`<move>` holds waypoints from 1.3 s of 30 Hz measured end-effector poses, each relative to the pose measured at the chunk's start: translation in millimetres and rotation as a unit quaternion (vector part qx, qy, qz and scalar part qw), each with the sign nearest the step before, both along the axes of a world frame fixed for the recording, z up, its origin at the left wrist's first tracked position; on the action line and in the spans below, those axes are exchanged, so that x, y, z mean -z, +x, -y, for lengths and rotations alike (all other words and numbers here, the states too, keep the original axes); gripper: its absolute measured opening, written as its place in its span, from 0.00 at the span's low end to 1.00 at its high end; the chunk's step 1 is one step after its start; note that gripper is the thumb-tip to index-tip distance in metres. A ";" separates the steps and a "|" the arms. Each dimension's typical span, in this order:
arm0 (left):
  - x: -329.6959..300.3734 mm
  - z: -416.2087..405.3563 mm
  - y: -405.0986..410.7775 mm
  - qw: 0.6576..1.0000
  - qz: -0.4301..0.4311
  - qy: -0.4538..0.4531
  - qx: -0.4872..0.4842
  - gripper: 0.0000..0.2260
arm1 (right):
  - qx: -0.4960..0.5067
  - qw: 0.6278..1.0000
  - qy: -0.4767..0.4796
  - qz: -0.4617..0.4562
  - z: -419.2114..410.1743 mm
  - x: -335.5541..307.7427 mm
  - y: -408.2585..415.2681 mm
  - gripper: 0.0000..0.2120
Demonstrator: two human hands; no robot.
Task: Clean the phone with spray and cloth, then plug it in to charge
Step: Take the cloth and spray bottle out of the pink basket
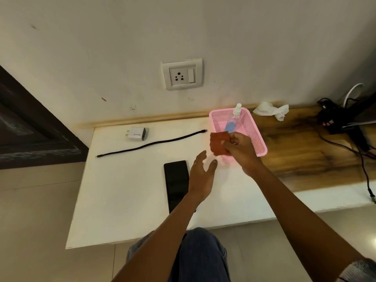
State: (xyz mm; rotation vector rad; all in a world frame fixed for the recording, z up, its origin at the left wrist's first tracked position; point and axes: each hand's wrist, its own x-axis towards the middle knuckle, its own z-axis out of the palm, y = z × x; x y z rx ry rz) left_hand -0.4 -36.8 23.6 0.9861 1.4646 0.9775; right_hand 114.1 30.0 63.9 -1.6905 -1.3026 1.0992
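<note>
While the person sits at the work surface with a denim-clad knee (200,255) showing below its front edge, the white tabletop (126,190) is the largest item noted; it butts against a plain wall (183,27) and joins a dark-grained wooden counter (301,151) on the right. A pink perforated basket (255,131) sits where white top meets wood, near the wall. Inside it a clear spray bottle (234,119) with a white nozzle and blue label leans toward the wall.

The phone (176,184) lies flat, screen dark, on the white top near the front centre, its long side running away from the viewer; the left forearm crosses its near right corner. A black charging cable (150,144) lies unplugged in a shallow diagonal between the phone and the wall, both ends free. The white charger adapter (136,133) lies on its side just beyond the cable, pins pointing left. The wall socket (182,75) above it is unoccupied.

The right hand (238,151) is raised at the basket's front corner, thumb and fingers pinching a folded reddish-brown cloth (218,144) clear of the table. The left hand (201,176) hovers just right of the phone, fingers spread, touching nothing; a ring shows on one finger.

A crumpled white tissue (272,110) lies on the wood by the wall. Black cords and a power strip (333,119) occupy the far right.
</note>
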 end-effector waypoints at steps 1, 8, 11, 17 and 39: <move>-6.0 2.1 -1.0 0.995 0.087 -0.042 -0.026 0.20 | -0.024 0.998 -0.018 -0.053 9.1 -4.5 -1.9 0.04; -11.6 31.1 -16.4 0.969 0.179 -0.140 -0.098 0.09 | -0.076 0.987 -0.127 -0.070 64.3 7.8 -7.7 0.10; -9.8 38.4 -20.7 0.963 0.155 -0.199 -0.095 0.12 | -0.043 0.982 -0.178 -0.040 79.4 26.3 -8.2 0.15; -1.7 43.7 -18.1 0.957 0.066 -0.278 -0.042 0.15 | 0.008 0.974 -0.226 0.001 97.8 55.1 -6.2 0.17; 11.0 12.6 -24.3 0.991 -0.123 -0.048 -0.024 0.18 | 0.092 0.978 0.094 0.162 -34.1 3.0 13.8 0.13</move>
